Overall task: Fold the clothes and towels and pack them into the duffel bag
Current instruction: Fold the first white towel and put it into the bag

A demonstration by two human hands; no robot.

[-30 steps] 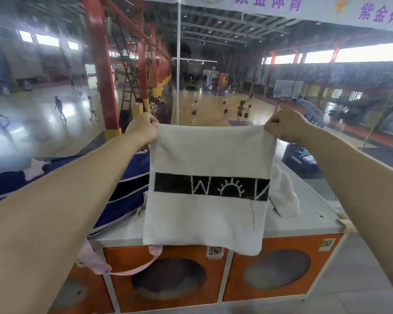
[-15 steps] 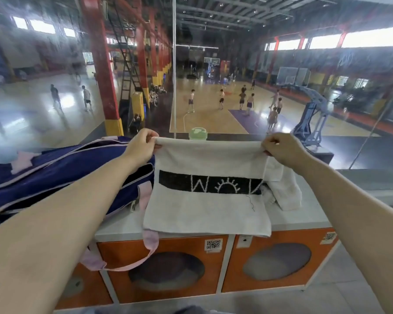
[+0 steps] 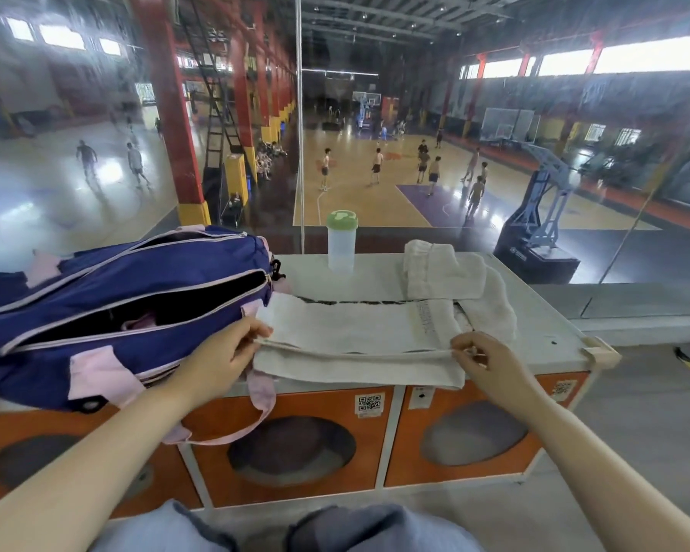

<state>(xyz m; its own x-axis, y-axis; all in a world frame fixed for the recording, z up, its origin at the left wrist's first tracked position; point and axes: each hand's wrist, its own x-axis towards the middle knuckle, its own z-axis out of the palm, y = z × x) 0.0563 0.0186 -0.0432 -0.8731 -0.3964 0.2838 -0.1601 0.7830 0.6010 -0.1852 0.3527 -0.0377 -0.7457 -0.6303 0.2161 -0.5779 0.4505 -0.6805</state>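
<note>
My left grip [image 3: 220,354] and right grip [image 3: 481,358] each pinched an end of the towel [image 3: 355,336], folded flat along the desk's [image 3: 550,332] front edge, beside the open bag [image 3: 108,296].

A white towel [image 3: 355,336] lies folded in half on the bench, its near edge overhanging. Another white towel [image 3: 447,272] sits rumpled behind it. The navy-and-pink duffel bag [image 3: 108,304] lies unzipped at left.

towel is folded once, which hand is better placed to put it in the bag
Left. The left hand pinches the towel at the end beside the bag, whose open zipper is right next to it. The right hand holds the far end.
</note>
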